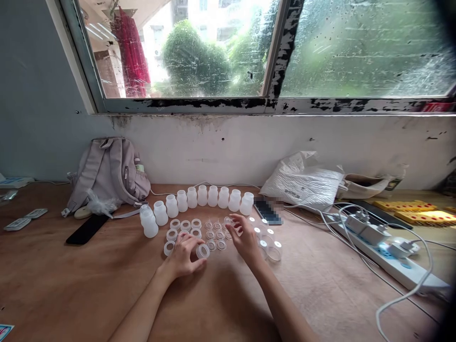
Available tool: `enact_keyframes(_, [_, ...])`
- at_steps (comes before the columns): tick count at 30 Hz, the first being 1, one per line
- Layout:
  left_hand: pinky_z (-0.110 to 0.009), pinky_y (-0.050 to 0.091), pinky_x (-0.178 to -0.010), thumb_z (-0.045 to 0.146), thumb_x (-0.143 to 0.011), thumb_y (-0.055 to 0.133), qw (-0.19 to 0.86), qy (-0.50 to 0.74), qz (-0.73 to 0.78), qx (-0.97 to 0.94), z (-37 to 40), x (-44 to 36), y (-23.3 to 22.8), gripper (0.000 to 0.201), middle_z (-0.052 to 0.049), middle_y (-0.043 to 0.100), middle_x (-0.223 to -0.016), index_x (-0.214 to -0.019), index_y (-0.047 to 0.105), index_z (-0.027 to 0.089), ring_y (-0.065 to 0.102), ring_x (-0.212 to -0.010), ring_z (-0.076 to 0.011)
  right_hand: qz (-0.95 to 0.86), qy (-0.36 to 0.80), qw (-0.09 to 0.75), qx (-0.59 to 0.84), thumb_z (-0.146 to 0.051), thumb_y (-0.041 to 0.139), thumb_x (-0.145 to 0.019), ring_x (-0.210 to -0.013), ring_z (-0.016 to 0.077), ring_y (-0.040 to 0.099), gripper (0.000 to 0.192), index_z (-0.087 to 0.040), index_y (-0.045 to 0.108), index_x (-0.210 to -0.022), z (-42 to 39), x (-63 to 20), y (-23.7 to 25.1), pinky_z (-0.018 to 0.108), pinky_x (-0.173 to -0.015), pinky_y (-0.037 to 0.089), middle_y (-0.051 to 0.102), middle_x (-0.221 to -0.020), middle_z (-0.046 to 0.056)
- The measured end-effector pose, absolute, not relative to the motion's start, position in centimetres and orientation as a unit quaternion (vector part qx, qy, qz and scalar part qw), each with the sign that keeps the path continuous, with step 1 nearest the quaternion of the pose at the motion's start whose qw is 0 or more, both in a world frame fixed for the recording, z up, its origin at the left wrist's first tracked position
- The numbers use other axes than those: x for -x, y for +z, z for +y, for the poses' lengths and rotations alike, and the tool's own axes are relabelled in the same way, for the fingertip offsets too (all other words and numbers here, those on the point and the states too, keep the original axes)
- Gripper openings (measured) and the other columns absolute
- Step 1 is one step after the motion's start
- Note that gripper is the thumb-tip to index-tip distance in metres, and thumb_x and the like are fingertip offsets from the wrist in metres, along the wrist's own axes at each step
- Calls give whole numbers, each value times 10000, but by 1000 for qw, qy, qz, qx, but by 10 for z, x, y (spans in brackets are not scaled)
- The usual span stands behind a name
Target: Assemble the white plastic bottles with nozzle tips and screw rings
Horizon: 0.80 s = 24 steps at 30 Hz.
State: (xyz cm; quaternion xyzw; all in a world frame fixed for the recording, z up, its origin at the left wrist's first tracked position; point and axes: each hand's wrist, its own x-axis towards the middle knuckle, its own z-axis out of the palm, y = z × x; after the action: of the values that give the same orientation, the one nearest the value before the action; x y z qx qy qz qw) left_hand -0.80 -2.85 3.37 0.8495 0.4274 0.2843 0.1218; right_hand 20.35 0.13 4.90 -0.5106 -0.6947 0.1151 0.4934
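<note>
My left hand grips a translucent white screw ring between thumb and fingers, tilted with its opening toward me. A small clear round piece sits at the fingertips of my right hand, which pinches it. Around my left hand lie several white rings like the one held. Several clear silicone-looking discs are laid out between the hands. Right of my right hand stand several clear domed caps with white dots. Behind these, frosted white bottles without lids form a curved row.
A grey backpack and a black phone lie at left. A second phone and a silver padded bag lie behind the caps. At right, a white power strip trails loose cables. The wall and window bound the table.
</note>
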Motion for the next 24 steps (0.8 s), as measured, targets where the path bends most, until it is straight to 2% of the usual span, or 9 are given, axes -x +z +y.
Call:
enact_keyframes(2, [-424,206,-958,350,-681,578,95,274,444,-848,-27,10,32,330,-43,590,-994,-983,535,224,476,-973,-230,-710,92,441,541,-258,472,-782,-817,188,520,193,-191,514,-958,4,-210,51,315,-703,396,580,-895,64])
enact_keyframes(6, [-458,161,-971,362,-675,578,53,262,485,-833,-23,14,24,325,-48,522,-1116,-970,528,235,423,-1070,-248,-738,36,276,615,-215,519,-734,-927,246,474,104,-223,583,-817,0,-212,50,414,-803,294,608,-877,39])
enact_keyframes(12, [-445,181,-958,418,-661,587,22,259,518,-815,-20,16,18,374,-54,519,-1104,-970,512,222,413,-1082,-246,-768,8,118,630,-103,482,-706,-948,243,449,204,-211,577,-850,-11,-203,45,422,-823,221,599,-902,59])
enact_keyframes(17, [-396,239,-916,455,-697,551,14,271,522,-809,-18,17,21,335,-29,567,-1007,-934,519,221,463,-1008,-214,-773,12,85,629,-77,415,-719,-932,239,439,233,-197,569,-846,-12,-201,37,423,-814,213,590,-907,76])
enact_keyframes(24, [-401,235,-919,563,-581,610,-11,270,529,-804,-10,24,16,495,-37,585,-980,-922,532,213,484,-978,-229,-756,12,73,651,-77,389,-722,-943,250,423,251,-195,567,-855,-8,-203,36,425,-797,215,578,-942,91])
